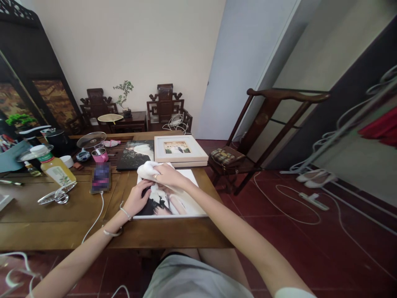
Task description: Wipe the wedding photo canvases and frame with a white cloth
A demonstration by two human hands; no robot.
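Head view: a photo canvas (182, 203) lies flat near the front edge of the wooden table (62, 217). The right hand (169, 174) is clamped on a bunched white cloth (146, 169) and presses it onto the canvas's far left corner. The left hand (139, 198) rests on the canvas's left edge with bent fingers (whether it grips that edge I cannot tell). From the canvas, a white framed photo (180, 149) sits at 12 o'clock and a dark print (135, 155) at 11. A phone (101, 178) lies at 9, with a juice bottle (56, 169) farther out. A wooden chair (263, 124) stands at 2.
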